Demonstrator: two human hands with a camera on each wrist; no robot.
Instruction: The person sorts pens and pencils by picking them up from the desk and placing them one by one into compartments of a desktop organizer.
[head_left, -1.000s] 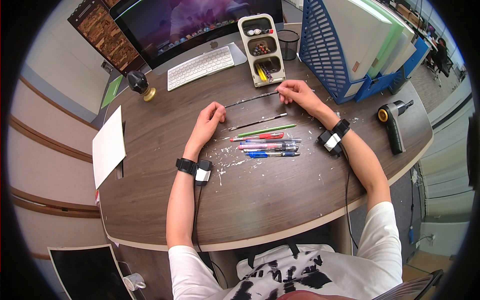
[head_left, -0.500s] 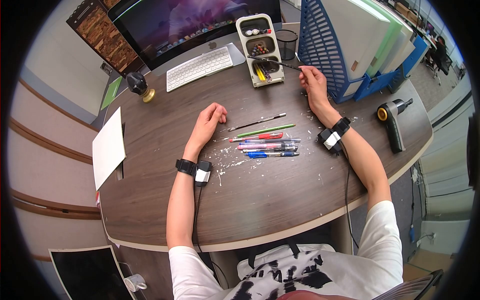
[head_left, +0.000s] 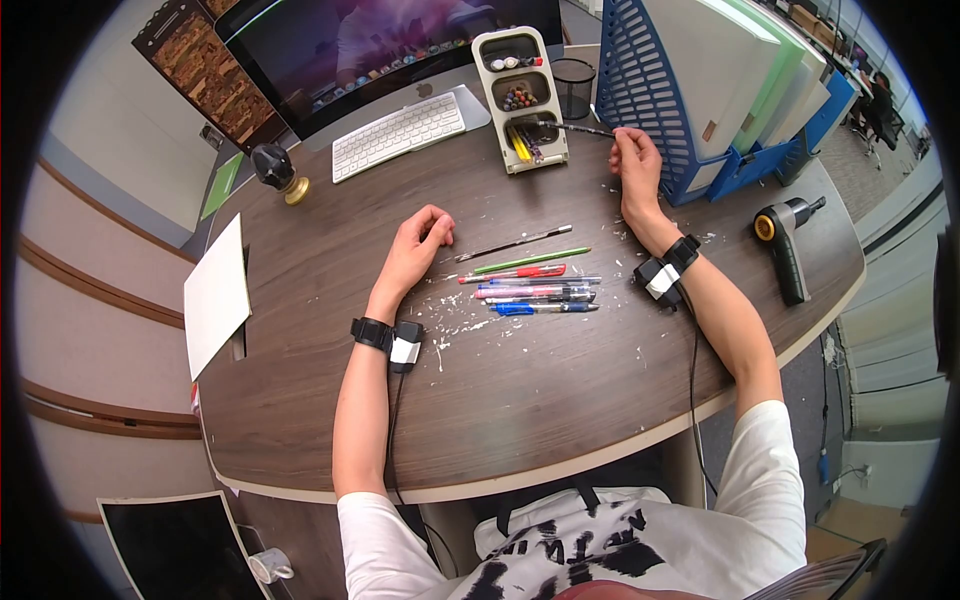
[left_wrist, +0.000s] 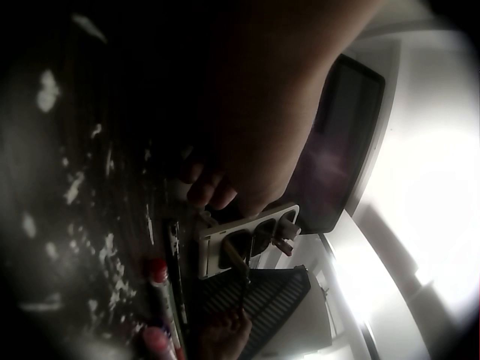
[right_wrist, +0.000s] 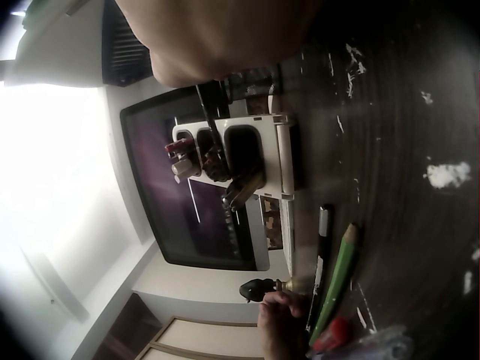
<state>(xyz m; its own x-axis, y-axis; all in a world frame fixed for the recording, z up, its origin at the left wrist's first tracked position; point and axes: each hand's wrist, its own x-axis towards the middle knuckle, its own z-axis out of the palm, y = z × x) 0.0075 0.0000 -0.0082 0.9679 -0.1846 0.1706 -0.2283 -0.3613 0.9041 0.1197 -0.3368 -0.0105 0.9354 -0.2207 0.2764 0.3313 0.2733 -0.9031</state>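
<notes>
Pinched in the fingertips of my right hand point(head_left: 637, 172) is a thin dark pencil with pale specks point(head_left: 580, 127). Its far end overlaps the lowest compartment of the beige three-compartment holder point(head_left: 545, 166), which contains yellow and dark pens. The right wrist view shows the pencil point(right_wrist: 208, 116) slanting across the holder. My left hand point(head_left: 415, 245) rests on the desk with loosely curled fingers and holds nothing. Beside it lie a black-and-silver pencil point(head_left: 513, 243), a green pencil point(head_left: 532, 261), a red pen point(head_left: 512, 273) and several other pens, including a blue one point(head_left: 520, 310).
White scraps point(head_left: 440, 335) litter the desk around the pens. A keyboard point(head_left: 400, 135) and monitor stand behind, with a mesh cup point(head_left: 575, 90) beside the holder. To the right are a blue file rack point(head_left: 650, 110) and a black power tool point(head_left: 787, 255).
My left hand has let go of the dark pencil and stayed in place. My right hand has carried the pencil back and right, swinging its far end over to the holder's lowest compartment.
</notes>
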